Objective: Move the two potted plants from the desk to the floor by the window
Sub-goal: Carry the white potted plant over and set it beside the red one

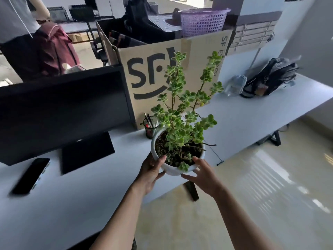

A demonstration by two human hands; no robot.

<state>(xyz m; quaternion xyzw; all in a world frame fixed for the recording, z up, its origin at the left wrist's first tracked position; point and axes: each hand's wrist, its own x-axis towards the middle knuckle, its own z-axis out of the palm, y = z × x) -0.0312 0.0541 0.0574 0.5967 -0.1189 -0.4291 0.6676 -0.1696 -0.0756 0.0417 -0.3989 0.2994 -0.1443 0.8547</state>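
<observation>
A potted plant in a round white pot (172,169), with green leafy stems (182,109) rising tall, is at the front edge of the white desk (75,204). My left hand (152,173) cups the pot's left side, thumb over the rim. On the pot's right side my right hand (202,175) has its fingers spread against the rim and wall. Whether the pot rests on the desk or is lifted off it is unclear. Only one potted plant is in view.
A black monitor (59,112) and a phone (30,175) lie left on the desk. A mesh pen cup (150,129) and a large cardboard box (173,73) stand behind the plant. A dark backpack (270,78) sits far right. Shiny floor (261,195) spreads to the right. A person stands at upper left.
</observation>
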